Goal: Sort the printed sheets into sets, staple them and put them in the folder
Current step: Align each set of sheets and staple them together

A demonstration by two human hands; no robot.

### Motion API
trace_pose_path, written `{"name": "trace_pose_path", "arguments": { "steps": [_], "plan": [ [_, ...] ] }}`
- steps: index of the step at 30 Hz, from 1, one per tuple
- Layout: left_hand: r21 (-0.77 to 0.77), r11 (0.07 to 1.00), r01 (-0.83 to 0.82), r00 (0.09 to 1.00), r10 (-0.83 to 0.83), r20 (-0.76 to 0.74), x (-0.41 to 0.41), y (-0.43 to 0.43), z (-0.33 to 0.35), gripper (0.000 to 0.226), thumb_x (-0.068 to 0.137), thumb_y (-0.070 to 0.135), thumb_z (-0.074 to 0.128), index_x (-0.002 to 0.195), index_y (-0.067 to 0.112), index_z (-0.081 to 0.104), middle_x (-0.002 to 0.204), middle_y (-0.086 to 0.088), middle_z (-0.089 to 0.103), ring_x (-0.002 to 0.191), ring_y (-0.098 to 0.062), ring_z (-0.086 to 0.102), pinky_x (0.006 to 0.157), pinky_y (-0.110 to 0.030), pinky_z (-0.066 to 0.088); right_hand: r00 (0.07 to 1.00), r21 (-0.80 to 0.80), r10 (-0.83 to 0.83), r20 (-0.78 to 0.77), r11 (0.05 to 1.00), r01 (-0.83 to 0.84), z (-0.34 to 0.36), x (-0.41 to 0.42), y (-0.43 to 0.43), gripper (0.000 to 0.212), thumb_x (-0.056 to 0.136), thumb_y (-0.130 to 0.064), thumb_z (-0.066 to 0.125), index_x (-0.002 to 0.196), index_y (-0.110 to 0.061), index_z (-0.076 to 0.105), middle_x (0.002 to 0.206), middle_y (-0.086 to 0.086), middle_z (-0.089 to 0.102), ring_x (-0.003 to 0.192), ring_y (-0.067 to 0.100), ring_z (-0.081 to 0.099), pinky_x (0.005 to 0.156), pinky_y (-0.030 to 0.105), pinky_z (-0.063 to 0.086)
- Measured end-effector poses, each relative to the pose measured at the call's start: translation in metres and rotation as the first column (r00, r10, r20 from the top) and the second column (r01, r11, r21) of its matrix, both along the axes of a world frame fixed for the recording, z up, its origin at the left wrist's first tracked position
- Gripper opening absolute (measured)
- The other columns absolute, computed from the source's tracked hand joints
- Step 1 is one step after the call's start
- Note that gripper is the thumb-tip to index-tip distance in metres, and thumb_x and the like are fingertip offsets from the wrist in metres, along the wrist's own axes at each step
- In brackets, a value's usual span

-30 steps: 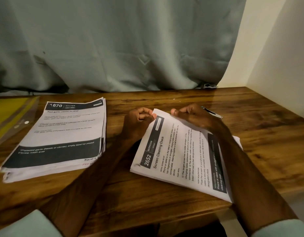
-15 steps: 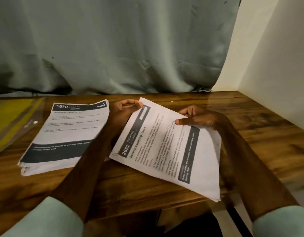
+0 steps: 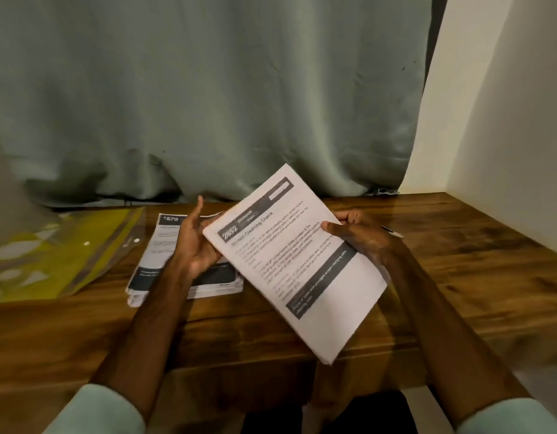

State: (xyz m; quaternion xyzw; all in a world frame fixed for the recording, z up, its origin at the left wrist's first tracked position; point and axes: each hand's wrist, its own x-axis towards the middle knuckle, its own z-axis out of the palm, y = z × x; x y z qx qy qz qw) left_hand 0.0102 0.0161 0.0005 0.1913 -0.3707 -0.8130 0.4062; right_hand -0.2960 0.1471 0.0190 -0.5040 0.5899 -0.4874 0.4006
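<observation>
Motion blur smears the print on the lifted set of sheets point(image 3: 302, 261); its number is unreadable and the small text is lost. The left grip point(image 3: 195, 242) has its fingertips hidden behind that set's 9 o'clock edge, and the right grip point(image 3: 361, 239) shows only its thumb in front. The left forearm and the set cover half the stack point(image 3: 164, 245). At 9 o'clock the folder point(image 3: 51, 255) runs off the picture's edge. At 3 o'clock the pen point(image 3: 394, 233) is mostly hidden.

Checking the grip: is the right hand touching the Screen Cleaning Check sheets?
Touching. The head view shows the right hand with its thumb on the sheets, fingers behind.
</observation>
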Motion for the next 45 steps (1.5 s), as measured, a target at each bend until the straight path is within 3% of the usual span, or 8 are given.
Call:
{"name": "trace_pose_path", "arguments": {
  "steps": [3,12,18,25,29,34,41,45],
  "plan": [
    [-0.065,0.991,-0.116,0.99,0.12,0.076,0.008,0.015,0.003,0.074,0.096,0.066,0.051,0.138,0.006,0.06,0.132,-0.018,0.067,0.124,-0.035,0.063,0.11,-0.052,0.046,0.989,-0.05,-0.089,0.115,0.994,0.095,-0.004,0.024,-0.003,0.032,0.091,-0.034,0.075,0.118,-0.017,0.071,0.109,0.004,0.077,0.096,0.032,0.075,0.094,0.057,0.056],
    [-0.365,0.883,-0.295,0.705,0.459,0.541,0.007,0.05,-0.017,0.02,0.094,0.012,0.072,0.114,0.013,0.069,0.112,-0.007,0.076,0.09,-0.024,0.076,0.08,-0.038,0.062,0.909,-0.009,-0.286,0.303,0.953,0.303,-0.049,0.073,-0.024,0.021,0.098,-0.021,0.065,0.115,-0.01,0.07,0.108,0.006,0.077,0.088,0.026,0.076,0.082,0.051,0.062],
    [-0.644,0.711,-0.282,0.476,0.686,0.55,0.007,0.026,-0.008,0.024,0.094,0.011,0.072,0.118,0.01,0.071,0.116,-0.002,0.074,0.099,-0.021,0.073,0.091,-0.043,0.06,0.981,-0.006,-0.195,0.011,0.981,0.195,-0.06,0.087,-0.045,0.026,0.096,-0.013,0.066,0.122,-0.013,0.067,0.12,-0.001,0.072,0.096,0.018,0.073,0.077,0.033,0.061],
    [-0.853,0.505,-0.133,0.223,0.853,0.471,0.042,-0.013,0.029,0.025,0.094,0.004,0.065,0.119,0.003,0.071,0.104,0.003,0.069,0.09,-0.013,0.065,0.059,-0.004,0.043,0.973,-0.115,-0.134,-0.186,0.987,0.114,-0.024,0.114,-0.094,0.025,0.09,-0.013,0.075,0.114,-0.011,0.07,0.113,-0.006,0.069,0.095,0.017,0.071,0.072,0.029,0.06],
    [-0.897,0.442,-0.021,0.123,0.891,0.437,0.078,-0.04,0.037,0.023,0.092,0.005,0.063,0.111,0.003,0.075,0.106,-0.01,0.076,0.092,-0.023,0.072,0.068,-0.016,0.051,0.966,-0.124,-0.142,-0.218,0.985,0.117,-0.019,0.15,-0.133,0.02,0.082,-0.011,0.082,0.101,-0.009,0.074,0.114,0.002,0.075,0.09,0.019,0.074,0.077,0.042,0.063],
    [-0.795,0.604,0.053,-0.089,0.796,0.599,0.108,-0.066,0.005,0.026,0.092,0.008,0.067,0.116,-0.002,0.069,0.121,-0.018,0.067,0.114,-0.036,0.062,0.084,-0.031,0.042,0.905,-0.055,-0.1,-0.414,0.995,0.085,-0.041,0.183,-0.156,0.024,0.082,-0.013,0.082,0.104,-0.006,0.074,0.11,0.003,0.074,0.085,0.016,0.069,0.059,0.02,0.053],
    [-0.741,0.67,0.04,-0.13,0.739,0.661,0.126,-0.084,-0.043,0.035,0.089,0.033,0.076,0.109,0.004,0.068,0.114,-0.013,0.07,0.105,-0.029,0.065,0.086,-0.035,0.048,0.754,-0.063,-0.179,-0.632,0.982,0.18,-0.072,0.188,-0.158,0.052,0.086,-0.043,0.078,0.122,-0.009,0.064,0.127,0.007,0.064,0.119,0.029,0.058,0.087,0.031,0.051],
    [-0.67,0.741,0.033,-0.143,0.667,0.731,0.12,-0.083,-0.042,0.057,0.085,0.052,0.075,0.12,0.009,0.062,0.123,-0.01,0.066,0.116,-0.03,0.061,0.087,-0.037,0.048,0.787,-0.04,-0.138,-0.602,0.989,0.143,-0.073,0.189,-0.157,0.052,0.086,-0.042,0.076,0.128,-0.013,0.062,0.131,0.009,0.065,0.117,0.032,0.063,0.093,0.044,0.057]
  ]
}}
